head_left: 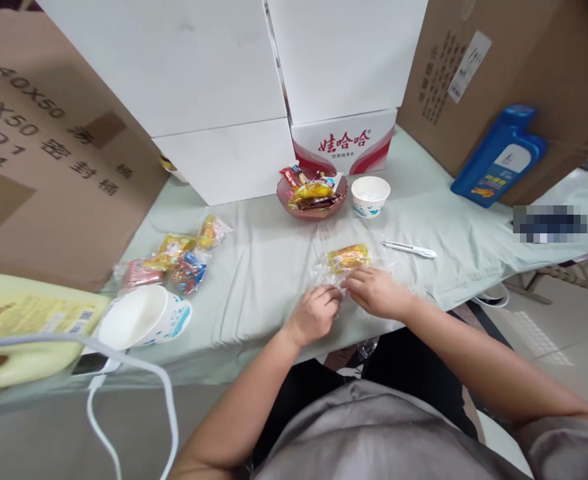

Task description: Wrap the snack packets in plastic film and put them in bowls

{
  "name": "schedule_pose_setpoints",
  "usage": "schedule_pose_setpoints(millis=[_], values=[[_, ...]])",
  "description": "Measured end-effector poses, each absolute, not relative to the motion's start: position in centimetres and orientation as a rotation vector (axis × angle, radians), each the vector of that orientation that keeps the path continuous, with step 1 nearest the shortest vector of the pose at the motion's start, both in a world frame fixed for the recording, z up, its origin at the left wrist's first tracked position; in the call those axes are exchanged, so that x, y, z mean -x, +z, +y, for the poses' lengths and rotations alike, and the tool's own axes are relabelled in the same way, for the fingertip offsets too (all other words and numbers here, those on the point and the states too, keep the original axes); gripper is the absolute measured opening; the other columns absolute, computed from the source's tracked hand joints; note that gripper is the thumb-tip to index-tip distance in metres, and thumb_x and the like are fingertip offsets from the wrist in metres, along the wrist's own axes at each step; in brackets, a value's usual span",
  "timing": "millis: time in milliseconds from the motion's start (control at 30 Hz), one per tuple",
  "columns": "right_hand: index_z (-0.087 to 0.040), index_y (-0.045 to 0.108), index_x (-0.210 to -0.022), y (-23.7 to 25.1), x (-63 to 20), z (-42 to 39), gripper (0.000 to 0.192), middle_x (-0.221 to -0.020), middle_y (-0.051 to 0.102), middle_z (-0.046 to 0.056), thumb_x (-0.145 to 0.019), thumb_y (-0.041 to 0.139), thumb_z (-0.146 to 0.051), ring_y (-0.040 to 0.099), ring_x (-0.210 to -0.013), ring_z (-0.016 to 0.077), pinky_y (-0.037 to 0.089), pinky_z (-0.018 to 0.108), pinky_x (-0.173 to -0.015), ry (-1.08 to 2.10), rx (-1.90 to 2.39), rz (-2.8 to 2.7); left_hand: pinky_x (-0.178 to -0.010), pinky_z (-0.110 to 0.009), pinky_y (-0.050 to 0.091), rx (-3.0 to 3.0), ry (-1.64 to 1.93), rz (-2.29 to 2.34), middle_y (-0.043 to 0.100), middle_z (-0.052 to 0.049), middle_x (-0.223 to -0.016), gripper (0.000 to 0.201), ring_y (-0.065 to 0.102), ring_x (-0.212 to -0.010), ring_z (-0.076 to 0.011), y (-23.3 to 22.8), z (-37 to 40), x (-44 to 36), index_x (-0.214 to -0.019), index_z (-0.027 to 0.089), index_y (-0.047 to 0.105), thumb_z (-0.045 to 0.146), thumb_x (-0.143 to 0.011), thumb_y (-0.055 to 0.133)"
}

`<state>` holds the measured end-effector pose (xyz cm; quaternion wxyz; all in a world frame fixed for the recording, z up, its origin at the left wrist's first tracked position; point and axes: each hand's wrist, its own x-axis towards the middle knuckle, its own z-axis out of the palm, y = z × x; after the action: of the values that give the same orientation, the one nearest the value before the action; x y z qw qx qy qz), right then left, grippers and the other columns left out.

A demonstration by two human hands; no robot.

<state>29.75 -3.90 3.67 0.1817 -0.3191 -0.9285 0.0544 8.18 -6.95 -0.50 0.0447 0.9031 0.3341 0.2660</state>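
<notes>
A clear plastic bag (324, 272) lies on the pale green tablecloth (264, 267) with a yellow-orange wrapped snack (348, 257) inside it. My left hand (314, 313) pinches the near edge of the bag. My right hand (377, 292) grips the same edge right beside it, just below the snack. Both hands rest on the cloth near the table's front edge.
A pink bowl (312, 197) of wrapped snacks and a white paper cup (370, 196) stand behind. A white pen (409, 249) lies to the right. Bagged snacks (174, 260), a tipped paper cup (144, 317), a yellow jug (19, 327), a blue bottle (499, 157) and boxes surround.
</notes>
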Motion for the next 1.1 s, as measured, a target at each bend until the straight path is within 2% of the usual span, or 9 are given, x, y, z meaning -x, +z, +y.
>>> schedule_pose_setpoints(millis=[167,233,367,433,567,733,800,933,1100], values=[[-0.016,0.064,-0.092,2.0,-31.0,-5.0,0.025,-0.087,0.066,0.012,-0.096,0.041,-0.025,0.064,-0.069,0.0195,0.044,0.029,-0.06,-0.008,1.623,-2.595,-0.079,-0.036,0.056,-2.628,0.862,1.106,0.069,-0.008,-0.091,0.025,0.064,-0.091,-0.0207,0.8,-8.5,-5.8,-0.073,0.02,0.061,0.003,-0.075,0.043],[-0.015,0.061,-0.108,1.6,-32.3,-5.0,0.027,-0.087,0.068,0.013,-0.095,0.045,-0.032,0.065,-0.063,0.0205,0.043,0.029,-0.055,-0.061,1.836,-2.452,-0.079,-0.036,0.056,-2.578,0.863,1.108,0.07,-0.008,-0.093,0.024,0.065,-0.091,-0.0212,1.4,-8.4,-5.3,-0.079,0.02,0.062,0.005,-0.074,0.044],[-0.014,0.037,-0.142,2.1,-33.5,-4.0,0.061,-0.081,0.071,0.009,-0.091,0.05,-0.045,0.067,-0.063,0.0244,0.046,0.032,-0.056,-0.023,1.832,-2.293,-0.089,-0.038,0.056,-2.506,0.895,1.251,0.068,-0.01,-0.113,0.027,0.065,-0.107,-0.0229,2.2,-6.0,-5.7,-0.106,0.019,0.062,0.015,-0.086,0.045],[-0.014,0.038,-0.142,2.8,-33.0,-3.4,0.058,-0.084,0.07,0.009,-0.092,0.049,-0.043,0.068,-0.072,0.0255,0.05,0.035,-0.063,0.015,1.681,-2.239,-0.095,-0.042,0.054,-2.492,0.89,1.4,0.061,-0.013,-0.129,0.031,0.061,-0.116,-0.0257,2.3,-4.4,-6.4,-0.118,0.019,0.058,0.019,-0.089,0.047],[-0.019,0.047,-0.132,3.5,-30.9,-2.2,0.041,-0.109,0.067,0.012,-0.093,0.049,-0.031,0.062,-0.105,0.0257,0.05,0.042,-0.09,0.179,1.198,-2.322,-0.1,-0.048,0.049,-2.427,0.956,1.475,0.028,-0.019,-0.155,0.059,0.048,-0.131,-0.0317,1.5,-2.8,-7.4,-0.138,0.021,0.038,0.019,-0.084,0.06],[-0.016,0.03,-0.148,2.3,-29.8,0.7,0.086,-0.141,0.049,0.019,-0.076,0.072,-0.038,0.045,-0.13,0.0329,0.041,0.051,-0.104,0.396,1.123,-2.455,-0.109,-0.052,0.039,-2.326,0.98,1.462,0.017,-0.017,-0.158,0.082,0.029,-0.143,-0.0327,-0.7,-3.4,-7.5,-0.145,0.026,0.023,0.014,-0.077,0.067],[-0.015,0.041,-0.142,2.0,-30.3,2.0,0.077,-0.133,0.056,0.018,-0.076,0.072,-0.038,0.052,-0.122,0.0332,0.043,0.05,-0.1,0.441,1.224,-2.457,-0.111,-0.055,0.036,-2.327,0.899,1.502,0.018,-0.016,-0.158,0.085,0.026,-0.144,-0.0342,-1.3,-3.6,-7.5,-0.145,0.027,0.025,0.016,-0.074,0.07],[-0.019,0.065,-0.114,2.3,-32.3,4.2,0.036,-0.109,0.07,0.011,-0.088,0.054,-0.041,0.064,-0.1,0.0268,0.05,0.043,-0.088,0.627,1.322,-2.303,-0.111,-0.054,0.036,-2.324,0.814,1.545,0.023,-0.016,-0.157,0.078,0.028,-0.143,-0.0349,-1.8,-3.8,-7.6,-0.143,0.024,0.032,0.017,-0.074,0.069],[-0.018,0.069,-0.097,4.7,-33.4,7.9,0.045,-0.075,0.069,0.004,-0.084,0.05,-0.056,0.061,-0.061,0.0172,0.052,0.031,-0.056,0.878,1.419,-1.726,-0.112,-0.056,0.035,-2.298,0.713,1.534,0.034,-0.013,-0.154,0.064,0.028,-0.143,-0.0349,-1.4,-3.8,-7.7,-0.136,0.021,0.045,0.019,-0.076,0.066]])
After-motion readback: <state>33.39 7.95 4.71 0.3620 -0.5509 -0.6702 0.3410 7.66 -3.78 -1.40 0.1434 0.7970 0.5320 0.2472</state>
